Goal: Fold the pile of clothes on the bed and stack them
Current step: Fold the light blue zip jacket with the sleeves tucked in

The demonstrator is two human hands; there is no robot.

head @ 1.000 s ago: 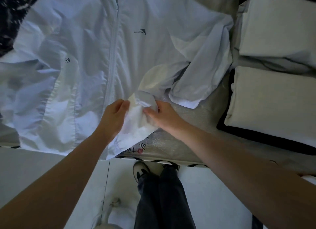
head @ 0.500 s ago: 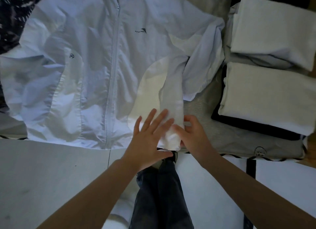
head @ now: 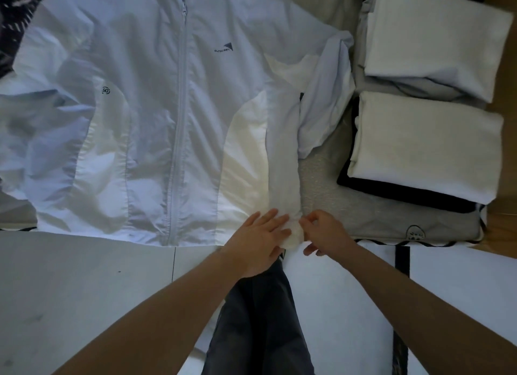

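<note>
A: Hands first, what are the 2 doing?

B: Left hand lies flat with fingers spread and straight, pressing the near end of the jacket sleeve at the bed's near edge. Right hand sits just beside it, fingers curled, pinching the sleeve's white cuff.

A: Biggest thing in view?

B: That pale blue zip jacket, spread front-up across the bed, filling the left and middle. Its zipper runs from far to near. White panels sit on both sides of the front.

A: And the sleeve?

B: It lies straight along the jacket's right side, from far to near, with a bunch of fabric next to it on the right.

A: What's on the right?

B: 2 folded stacks. Nearer one: a folded white garment on top of a black garment, resting on a grey garment laid flat with a small printed figure near its edge. Farther one: another folded white garment on greyish pieces.

A: Smaller details?

B: A dark logo on the chest's right side, and a round "50" mark on the left. Dark trousers and pale floor show below the hands.
</note>
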